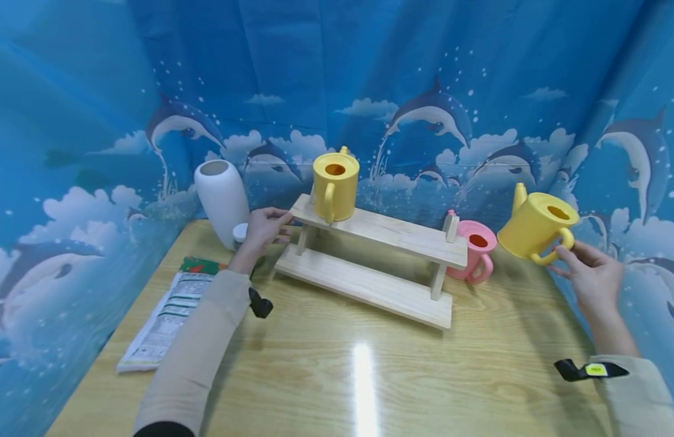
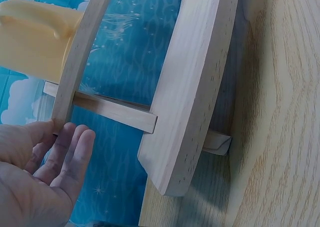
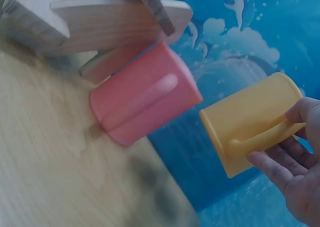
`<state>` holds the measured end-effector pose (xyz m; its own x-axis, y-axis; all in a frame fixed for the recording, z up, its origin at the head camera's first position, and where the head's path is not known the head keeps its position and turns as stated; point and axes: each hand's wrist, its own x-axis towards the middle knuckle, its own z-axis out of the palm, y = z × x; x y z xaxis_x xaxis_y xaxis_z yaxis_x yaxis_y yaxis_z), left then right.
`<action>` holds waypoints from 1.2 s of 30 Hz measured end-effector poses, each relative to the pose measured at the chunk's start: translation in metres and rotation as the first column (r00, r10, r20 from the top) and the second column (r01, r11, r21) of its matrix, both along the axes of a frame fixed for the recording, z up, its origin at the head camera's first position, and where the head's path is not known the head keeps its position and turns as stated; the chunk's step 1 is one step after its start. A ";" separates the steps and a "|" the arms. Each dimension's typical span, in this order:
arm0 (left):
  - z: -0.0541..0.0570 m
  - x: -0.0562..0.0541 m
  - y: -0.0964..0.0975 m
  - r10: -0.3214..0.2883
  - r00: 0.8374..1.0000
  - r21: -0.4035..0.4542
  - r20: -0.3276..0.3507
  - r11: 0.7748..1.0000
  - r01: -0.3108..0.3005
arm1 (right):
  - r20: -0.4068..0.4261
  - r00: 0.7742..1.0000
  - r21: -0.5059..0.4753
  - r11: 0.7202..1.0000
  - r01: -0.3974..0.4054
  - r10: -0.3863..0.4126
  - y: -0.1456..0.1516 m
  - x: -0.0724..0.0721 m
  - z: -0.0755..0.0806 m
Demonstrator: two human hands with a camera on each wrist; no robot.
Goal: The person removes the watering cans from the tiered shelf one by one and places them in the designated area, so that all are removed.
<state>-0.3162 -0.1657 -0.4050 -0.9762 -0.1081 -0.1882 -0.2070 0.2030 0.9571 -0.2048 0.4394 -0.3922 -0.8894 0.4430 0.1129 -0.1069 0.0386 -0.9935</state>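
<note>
Left sleeve (image 1: 197, 352) lies nearest the head camera, with a printed bag (image 1: 170, 325) to its left. Just outside the left hand (image 1: 264, 230) stand a white vase (image 1: 222, 197) and a white-capped bottle (image 1: 240, 232), the latter mostly hidden. Left hand: thumb and forefinger pinch the near end of the upper board of a wooden shelf (image 1: 364, 282), remaining fingers loose. To that hand's right, a yellow watering can (image 1: 344, 191) stands upright on the upper board. Further right, beyond the shelf's other end, is a pink watering can (image 3: 140, 87). Right hand (image 1: 596, 276): thumb and fingers hold the handle of a second yellow can (image 1: 525, 227), located up and left of the palm, apparently clear of the table (image 1: 315, 376). Governing relation, as judged: the pink can sits between the held can and the shelf; the held can's long axis is tilted, base towards the shelf side. Right hand is the nearer to both cans. Head view shows the held can's spout, hidden from the right wrist; left wrist view shows the finger contact more plainly.
</note>
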 end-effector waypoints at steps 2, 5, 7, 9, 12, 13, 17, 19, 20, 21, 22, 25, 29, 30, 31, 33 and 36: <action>0.000 0.000 0.000 0.003 1.000 0.004 0.001 1.000 -0.003 | 0.010 1.000 0.015 1.000 0.000 0.000 0.004 -0.001 -0.007; 0.001 0.000 0.000 0.007 1.000 0.004 0.006 1.000 -0.007 | 0.042 0.999 0.051 0.999 -0.006 0.004 0.010 -0.003 -0.020; 0.001 0.000 0.001 0.006 1.000 -0.007 0.005 1.000 -0.006 | 0.065 0.998 0.064 0.998 -0.020 0.016 0.012 -0.005 -0.029; 0.002 0.000 0.001 0.009 1.000 -0.013 0.003 1.000 -0.009 | 0.092 0.995 0.077 0.997 -0.029 0.022 0.014 -0.007 -0.036; 0.002 0.000 0.001 0.011 1.000 -0.019 -0.001 1.000 -0.011 | 0.129 0.991 0.085 0.995 -0.043 0.032 0.017 -0.012 -0.046; 0.002 0.000 0.001 0.010 1.000 -0.016 0.000 1.000 -0.010 | 0.137 0.990 0.086 0.995 -0.044 0.032 0.017 -0.013 -0.049; 0.002 0.001 0.001 -0.001 1.000 -0.011 0.008 1.000 0.001 | 0.149 0.988 0.089 0.995 -0.051 0.037 0.020 -0.015 -0.059; 0.003 0.002 0.001 -0.006 1.000 -0.013 0.008 1.000 0.006 | 0.151 0.988 0.096 0.994 -0.051 0.037 0.020 -0.016 -0.062; 0.003 0.002 0.001 -0.005 1.000 -0.016 0.006 1.000 0.005 | 0.152 0.988 0.105 0.993 -0.052 0.035 0.019 -0.017 -0.064; 0.004 0.003 0.000 -0.004 1.000 -0.014 0.003 1.000 0.004 | 0.152 0.988 0.108 0.993 -0.052 0.035 0.018 -0.019 -0.065; 0.004 0.003 0.001 -0.004 1.000 -0.014 0.001 1.000 0.004 | 0.157 0.987 0.121 0.991 -0.050 0.030 0.017 -0.019 -0.066; 0.004 0.003 0.001 -0.004 1.000 -0.014 -0.001 1.000 0.004 | 0.164 0.986 0.156 0.987 -0.042 0.016 0.016 -0.021 -0.070; 0.003 0.003 0.002 -0.005 1.000 -0.010 0.000 1.000 0.005 | 0.149 0.988 0.134 0.990 -0.051 0.031 0.015 -0.021 -0.074; 0.003 0.003 0.002 -0.005 1.000 -0.012 -0.002 1.000 0.005 | 0.142 0.989 0.121 0.991 -0.053 0.035 0.016 -0.020 -0.075; 0.003 0.003 0.002 -0.005 1.000 -0.012 -0.004 1.000 0.005 | 0.135 0.990 0.100 0.993 -0.055 0.042 0.016 -0.020 -0.075; 0.002 0.004 0.002 -0.006 1.000 -0.012 -0.009 1.000 0.005 | 0.128 0.991 0.062 0.997 -0.054 0.045 0.017 -0.020 -0.077; 0.002 0.005 0.000 -0.006 1.000 -0.001 -0.013 1.000 0.006 | 0.125 0.992 0.043 0.998 -0.037 0.031 0.017 -0.019 -0.078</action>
